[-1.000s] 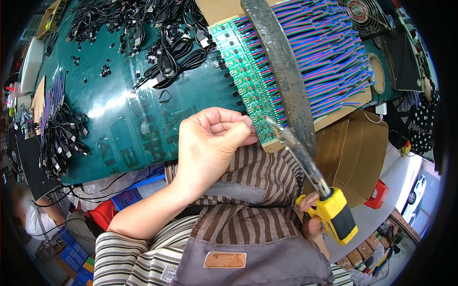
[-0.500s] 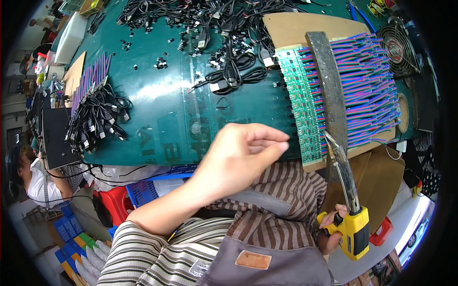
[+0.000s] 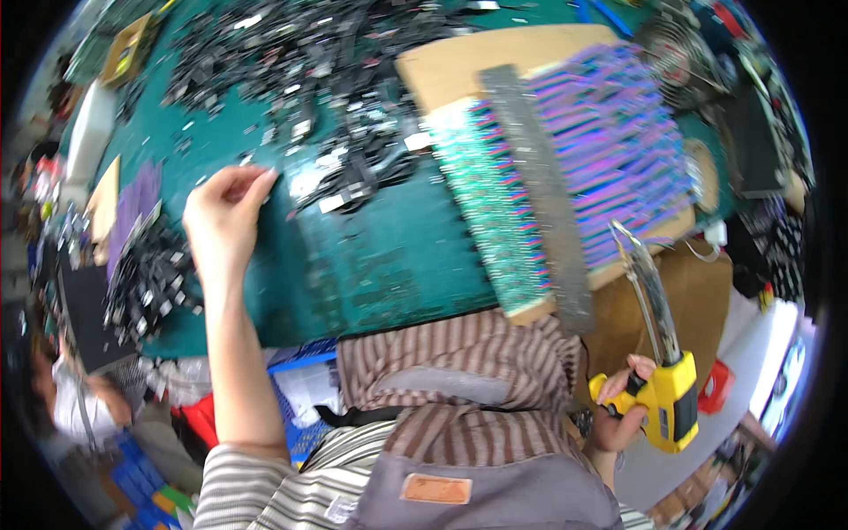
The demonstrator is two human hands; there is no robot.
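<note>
My left hand [image 3: 225,212] is stretched out over the left part of the green table, blurred, with thumb and fingers drawn together; anything between them is hidden. Small black pieces are scattered near it. My right hand [image 3: 623,411] grips the handle of a yellow and black soldering gun [image 3: 673,402], low at the right. The gun's tip points up toward a row of green circuit boards [image 3: 486,212] with red, blue and purple wires [image 3: 609,132]. A dark metal bar [image 3: 539,185] lies across the wires, on a brown board [image 3: 433,75].
Black cables [image 3: 349,163] pile up at the table's far middle. Another bundle of black cables [image 3: 150,278] with purple wires lies at the left edge. A fan [image 3: 676,57] stands at the far right. Another person [image 3: 79,397] sits at the lower left.
My left hand has moved far left and away from me, from beside the circuit boards. My right hand still holds the soldering gun. The whole view has shifted, so the boards appear further left.
</note>
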